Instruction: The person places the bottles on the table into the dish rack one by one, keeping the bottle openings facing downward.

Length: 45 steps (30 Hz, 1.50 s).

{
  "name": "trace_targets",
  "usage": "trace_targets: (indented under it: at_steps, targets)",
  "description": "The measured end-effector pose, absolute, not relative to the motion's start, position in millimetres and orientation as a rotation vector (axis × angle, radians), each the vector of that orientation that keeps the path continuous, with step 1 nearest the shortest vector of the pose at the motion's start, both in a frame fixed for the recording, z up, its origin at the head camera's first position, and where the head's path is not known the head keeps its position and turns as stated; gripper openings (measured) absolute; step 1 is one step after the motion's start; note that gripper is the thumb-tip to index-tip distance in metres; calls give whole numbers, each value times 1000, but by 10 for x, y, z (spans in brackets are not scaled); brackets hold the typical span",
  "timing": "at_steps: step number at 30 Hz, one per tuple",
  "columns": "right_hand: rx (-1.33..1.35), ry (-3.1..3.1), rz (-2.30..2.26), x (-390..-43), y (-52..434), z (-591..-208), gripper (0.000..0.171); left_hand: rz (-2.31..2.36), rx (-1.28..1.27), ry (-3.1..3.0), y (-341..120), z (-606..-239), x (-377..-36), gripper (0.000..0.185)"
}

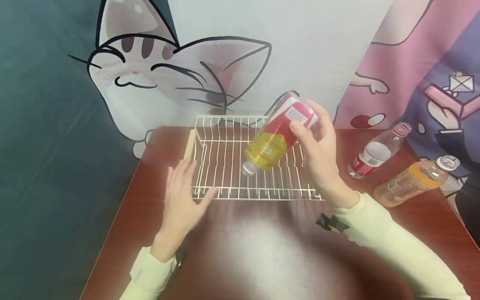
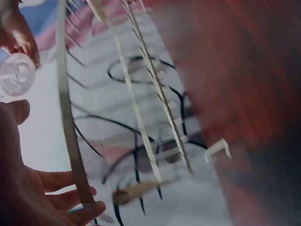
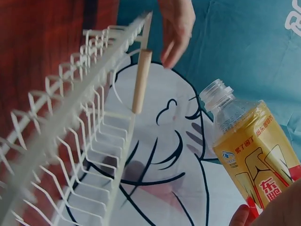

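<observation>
My right hand (image 1: 322,150) grips a plastic bottle (image 1: 275,135) with a yellow and red label near its base. The bottle is tilted over the white wire rack (image 1: 258,196), its neck pointing down and to the left. In the right wrist view the neck of the bottle (image 3: 254,150) shows a threaded mouth with no cap. My left hand (image 1: 180,200) is at the rack's left end, by the wooden handle (image 1: 190,143). Its fairly straight fingers (image 2: 70,200) lie right at the rack's rim (image 2: 66,103) in the left wrist view.
Right of the rack stand a clear bottle (image 1: 375,152) with a red and white label and an orange-tinted bottle (image 1: 410,183) with a pale cap. Everything stands on a red-brown table (image 1: 243,250). Behind it hangs a cloth with a cartoon cat (image 1: 150,83).
</observation>
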State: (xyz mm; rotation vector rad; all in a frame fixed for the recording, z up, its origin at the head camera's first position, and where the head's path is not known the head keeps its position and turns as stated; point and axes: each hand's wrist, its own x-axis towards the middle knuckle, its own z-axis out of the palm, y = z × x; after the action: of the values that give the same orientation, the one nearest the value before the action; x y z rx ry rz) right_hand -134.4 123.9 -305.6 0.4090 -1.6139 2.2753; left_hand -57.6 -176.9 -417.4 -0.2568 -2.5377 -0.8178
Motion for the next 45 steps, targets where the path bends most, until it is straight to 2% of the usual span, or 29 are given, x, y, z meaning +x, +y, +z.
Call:
trace_targets:
  at_steps: [5,13,21,35,45]
  targets:
    - [449,-1656,2245,-1529,1143,-2940,56,-846,-144,-2597,-1943,-4226,-569,97]
    - [410,-1763,2230,-1835,981,-2935,58,-919,-48,-2692,-1980,-4326,-519,108]
    - [409,-1864,2226,-2147,668,-2916,53,-927,-24,-2675,-1972,-4363,-490,109]
    - [312,-2073,2147,-2466,217,-3193,60,-923,-4,-2674,-1934,-4368,-494,110]
    - [274,-2228,2031,-2649,-8,-3309,73,-914,8,-2684,-1947,-4333,-475,113]
